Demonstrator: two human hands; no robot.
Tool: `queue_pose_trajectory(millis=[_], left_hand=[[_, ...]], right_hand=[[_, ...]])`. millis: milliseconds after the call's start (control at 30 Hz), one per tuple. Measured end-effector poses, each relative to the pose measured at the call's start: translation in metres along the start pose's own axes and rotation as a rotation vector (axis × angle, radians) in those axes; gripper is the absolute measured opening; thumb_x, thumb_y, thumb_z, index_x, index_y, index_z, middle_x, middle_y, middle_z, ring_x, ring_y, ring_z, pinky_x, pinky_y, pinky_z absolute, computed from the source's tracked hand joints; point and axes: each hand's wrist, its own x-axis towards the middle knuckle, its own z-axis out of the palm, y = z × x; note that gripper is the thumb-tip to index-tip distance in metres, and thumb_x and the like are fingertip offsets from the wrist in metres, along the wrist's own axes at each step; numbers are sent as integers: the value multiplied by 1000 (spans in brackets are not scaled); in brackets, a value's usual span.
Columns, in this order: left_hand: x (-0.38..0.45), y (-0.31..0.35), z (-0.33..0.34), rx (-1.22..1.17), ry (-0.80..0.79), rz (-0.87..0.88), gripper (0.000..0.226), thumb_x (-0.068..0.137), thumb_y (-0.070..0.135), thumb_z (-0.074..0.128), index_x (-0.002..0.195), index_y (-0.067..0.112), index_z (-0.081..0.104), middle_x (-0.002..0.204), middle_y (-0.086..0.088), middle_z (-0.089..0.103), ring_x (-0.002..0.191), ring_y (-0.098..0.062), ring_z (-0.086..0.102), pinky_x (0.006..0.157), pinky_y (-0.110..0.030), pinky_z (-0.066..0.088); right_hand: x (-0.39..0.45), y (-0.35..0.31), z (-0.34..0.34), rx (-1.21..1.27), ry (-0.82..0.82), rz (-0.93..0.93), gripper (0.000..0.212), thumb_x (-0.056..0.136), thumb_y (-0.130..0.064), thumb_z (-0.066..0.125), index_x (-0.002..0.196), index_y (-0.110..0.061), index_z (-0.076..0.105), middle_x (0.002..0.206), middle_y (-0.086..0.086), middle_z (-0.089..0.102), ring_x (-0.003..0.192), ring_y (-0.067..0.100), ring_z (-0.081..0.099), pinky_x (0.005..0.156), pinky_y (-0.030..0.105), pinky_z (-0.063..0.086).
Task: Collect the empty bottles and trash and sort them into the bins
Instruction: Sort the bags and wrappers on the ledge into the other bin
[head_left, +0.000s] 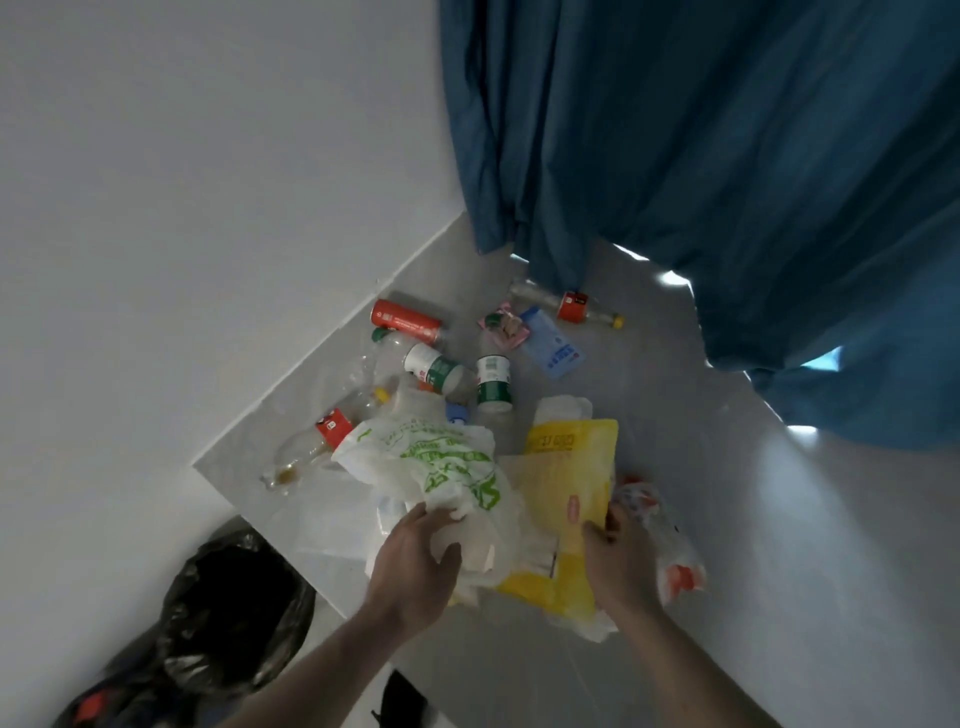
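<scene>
Trash lies piled on the grey floor in a room corner. My left hand (415, 564) grips a white plastic bag with green print (431, 460). My right hand (615, 558) holds the edge of a yellow plastic bag (569, 483), with a crumpled red-and-white wrapper (670, 545) just right of it. Beyond the bags lie a red can (408, 319), two green-and-white labelled bottles (434, 368) (493, 383), a clear bottle with a red label (317, 441) and another clear bottle with a yellow cap (571, 306) by the curtain.
A bin lined with a black bag (234, 597) stands at the lower left against the white wall. A blue curtain (701, 156) hangs at the upper right. A blue packet (553, 345) and a pink wrapper (504, 325) lie on the floor.
</scene>
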Motion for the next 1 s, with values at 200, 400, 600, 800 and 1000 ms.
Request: queue_pose_trajectory(millis=[200, 400, 600, 800, 1000], left_hand=[[-77, 63, -32, -39, -8, 25, 38, 85, 26, 63, 122, 30, 72, 116, 15, 58, 111, -16, 61, 90, -24, 45], [-150, 114, -60, -8, 44, 67, 38, 83, 24, 61, 119, 26, 74, 115, 10, 61, 107, -22, 63, 89, -30, 50], [-204, 132, -87, -21, 110, 100, 42, 76, 28, 57, 114, 26, 76, 112, 7, 65, 104, -22, 65, 92, -36, 53], [-238, 122, -116, 58, 164, 140, 36, 87, 11, 66, 117, 28, 74, 117, 9, 62, 108, -23, 64, 94, -35, 52], [-284, 123, -129, 71, 191, 209, 36, 86, 12, 67, 116, 30, 74, 114, 14, 58, 108, -20, 63, 92, -31, 49]], right_hand=[[-66, -18, -86, 104, 34, 36, 15, 94, -12, 57, 85, -20, 64, 71, 2, 66, 64, 24, 63, 53, 31, 42], [-127, -21, -170, 182, 92, 67, 9, 94, -18, 60, 87, -17, 65, 81, 1, 70, 72, 20, 66, 60, 35, 50], [-182, -17, -229, 282, 169, 18, 11, 96, -15, 59, 88, -20, 65, 87, -6, 70, 78, 12, 65, 61, 30, 49], [-209, -21, -262, 270, 133, -127, 11, 96, -21, 63, 86, -20, 67, 79, -5, 71, 75, 15, 67, 66, 38, 53], [-251, -17, -283, 219, 124, -244, 16, 95, -40, 67, 88, -26, 70, 77, -8, 72, 70, 13, 68, 68, 41, 56]])
